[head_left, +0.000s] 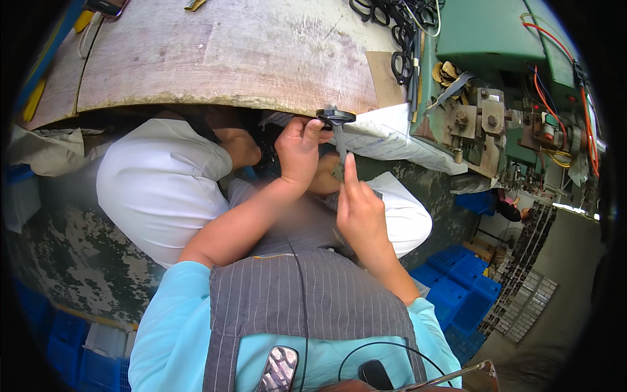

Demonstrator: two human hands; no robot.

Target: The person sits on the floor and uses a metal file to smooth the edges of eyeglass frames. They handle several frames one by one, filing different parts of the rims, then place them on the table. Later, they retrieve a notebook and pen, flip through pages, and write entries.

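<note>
Just off the table's near edge, my left hand (300, 147) pinches the black handle of a pair of scissors (341, 140) between thumb and fingers. The scissors appear nearly edge-on, with the grey blade pointing down towards me. My right hand (360, 206) is at the blade's lower end. Its index finger lies stretched along the blade while the other fingers curl in; the thumb is mostly hidden. Several more black-handled scissors (401, 67) lie heaped at the far right of the worn wooden table (228, 59).
A green machine (483, 32) with a metal clamping head (480, 121) and orange cables stands to the right. White sheeting (405, 147) hangs at the table's right edge. Blue crates (457, 281) are stacked on the right, more blue crates (65, 343) at the lower left.
</note>
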